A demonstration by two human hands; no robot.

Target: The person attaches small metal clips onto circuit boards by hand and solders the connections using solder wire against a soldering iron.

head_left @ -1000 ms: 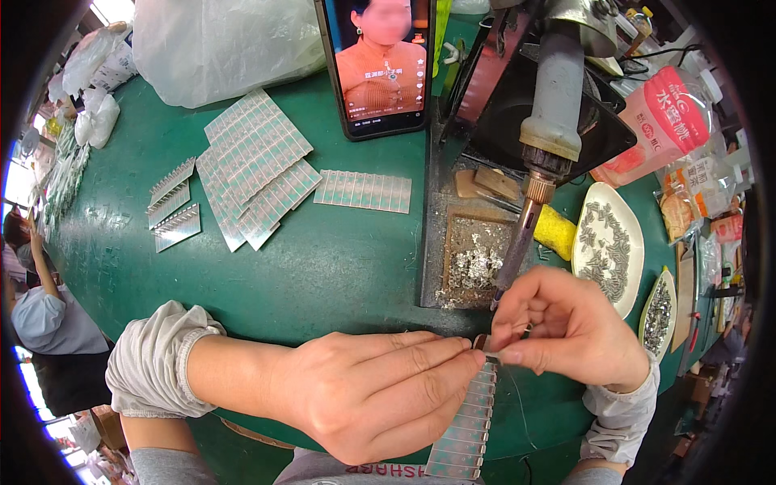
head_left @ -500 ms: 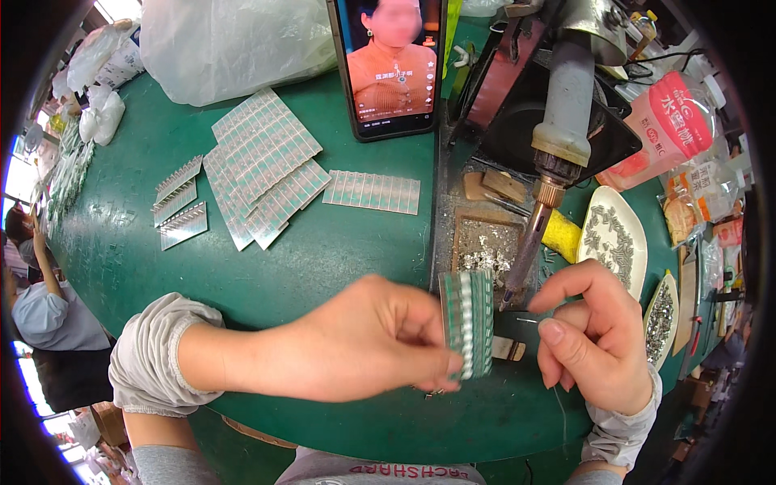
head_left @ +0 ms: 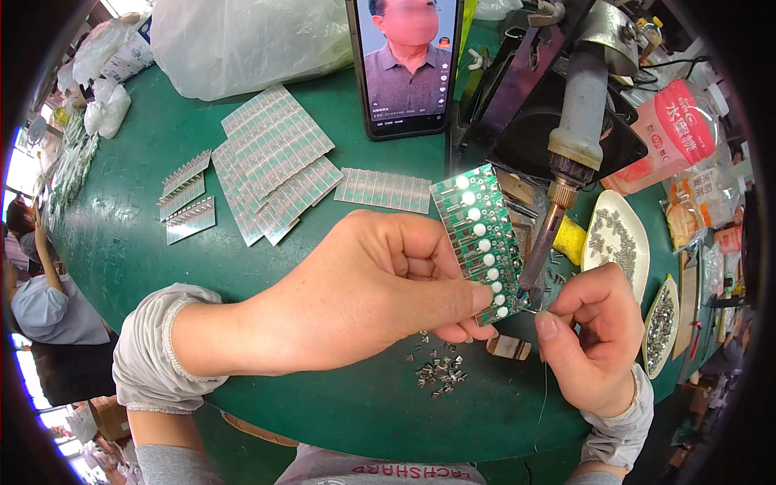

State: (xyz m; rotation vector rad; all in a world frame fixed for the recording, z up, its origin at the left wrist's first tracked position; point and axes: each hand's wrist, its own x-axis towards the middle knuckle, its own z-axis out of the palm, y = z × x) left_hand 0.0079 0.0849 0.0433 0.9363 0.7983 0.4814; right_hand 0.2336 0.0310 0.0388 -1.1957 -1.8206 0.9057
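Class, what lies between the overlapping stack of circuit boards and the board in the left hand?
The head view shows one separate panel lying between the stack and the held board.

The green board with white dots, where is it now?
In the head view, the green board is right of centre, held in the left hand, with the soldering iron to its right and the right hand near its lower right corner.

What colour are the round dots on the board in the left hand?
The round dots are white, best seen in the head view.
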